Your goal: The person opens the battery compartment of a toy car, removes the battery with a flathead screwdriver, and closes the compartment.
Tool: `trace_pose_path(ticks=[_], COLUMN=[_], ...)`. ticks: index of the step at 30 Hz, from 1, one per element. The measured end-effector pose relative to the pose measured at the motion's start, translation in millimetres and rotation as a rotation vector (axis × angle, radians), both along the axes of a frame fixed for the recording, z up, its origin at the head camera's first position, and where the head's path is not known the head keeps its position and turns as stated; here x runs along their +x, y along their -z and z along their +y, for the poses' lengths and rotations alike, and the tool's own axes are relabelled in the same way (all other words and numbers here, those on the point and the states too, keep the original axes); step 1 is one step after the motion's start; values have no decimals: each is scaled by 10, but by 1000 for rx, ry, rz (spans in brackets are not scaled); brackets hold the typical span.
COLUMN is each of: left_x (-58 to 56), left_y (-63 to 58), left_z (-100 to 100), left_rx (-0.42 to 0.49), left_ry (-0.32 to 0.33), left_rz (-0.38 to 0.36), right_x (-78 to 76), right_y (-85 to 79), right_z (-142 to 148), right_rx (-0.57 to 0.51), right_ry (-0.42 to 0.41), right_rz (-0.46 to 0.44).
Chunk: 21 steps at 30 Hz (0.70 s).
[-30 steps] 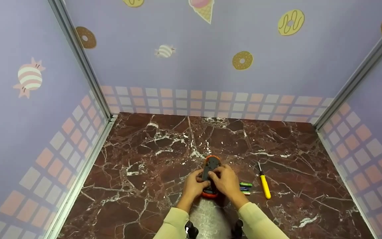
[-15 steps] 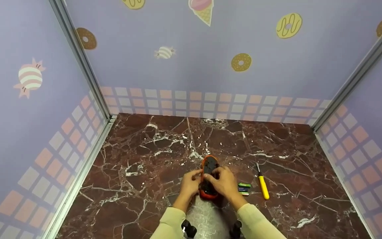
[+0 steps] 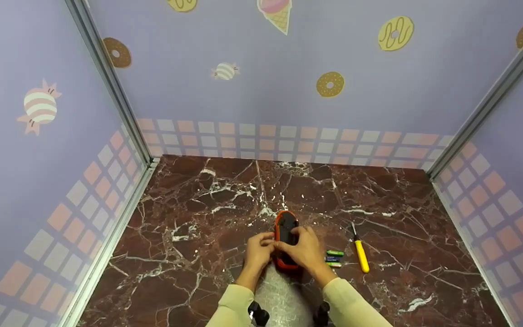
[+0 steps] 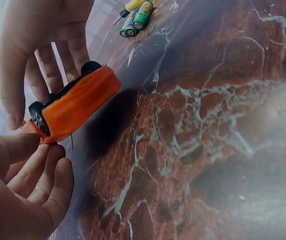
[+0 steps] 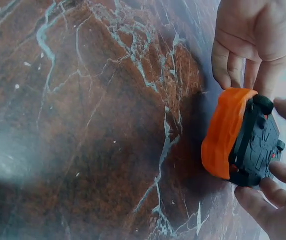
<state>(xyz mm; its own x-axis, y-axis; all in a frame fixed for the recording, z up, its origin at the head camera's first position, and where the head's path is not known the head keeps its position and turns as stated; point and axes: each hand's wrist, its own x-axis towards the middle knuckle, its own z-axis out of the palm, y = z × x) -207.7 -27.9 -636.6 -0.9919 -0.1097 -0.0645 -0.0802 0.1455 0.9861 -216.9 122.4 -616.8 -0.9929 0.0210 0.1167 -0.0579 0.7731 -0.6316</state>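
An orange toy car [image 3: 284, 222] is held above the tabletop, its black underside with the wheels turned up. My left hand [image 3: 258, 252] pinches the car's left edge between thumb and fingers. My right hand [image 3: 307, 251] grips the opposite side, its thumb reaching across the underside toward the left fingers. In the left wrist view the car's orange body [image 4: 80, 105] sits between both hands. The right wrist view shows the orange end [image 5: 222, 135] and the black underside, with right fingertips on it. Part of the underside is hidden by the right hand.
Several batteries [image 3: 334, 253], green and dark blue, lie side by side just right of the right hand. Farther right is a screwdriver [image 3: 361, 255] with a yellow handle. Patterned wall panels [image 3: 266, 91] enclose the back and both sides of the marble-patterned tabletop [image 3: 189, 268].
The car has tilted, showing more of its orange left side. My left thumb has left the underside for the left edge, and my right thumb has shifted left across the car.
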Motion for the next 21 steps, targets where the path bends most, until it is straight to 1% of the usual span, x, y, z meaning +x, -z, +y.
trace_pose_path(ticks=[4, 10, 16, 18, 21], left_x=[-1, 5, -1, -4, -6], left_y=[-10, -14, -9, -8, 8], left_z=[11, 33, 45, 51, 61], left_rx=[3, 16, -12, -45, -116], left_ry=[0, -8, -23, -47, -113], left_rz=[45, 19, -12, -16, -5], right_x=[3, -1, -13, -17, -18], right_y=[0, 23, 25, 24, 31], right_z=[4, 7, 14, 23, 42], right_rx=[14, 14, -49, -70, -78], right_ry=[3, 21, 28, 30, 44], right_rz=[-14, -32, -37, -42, -48])
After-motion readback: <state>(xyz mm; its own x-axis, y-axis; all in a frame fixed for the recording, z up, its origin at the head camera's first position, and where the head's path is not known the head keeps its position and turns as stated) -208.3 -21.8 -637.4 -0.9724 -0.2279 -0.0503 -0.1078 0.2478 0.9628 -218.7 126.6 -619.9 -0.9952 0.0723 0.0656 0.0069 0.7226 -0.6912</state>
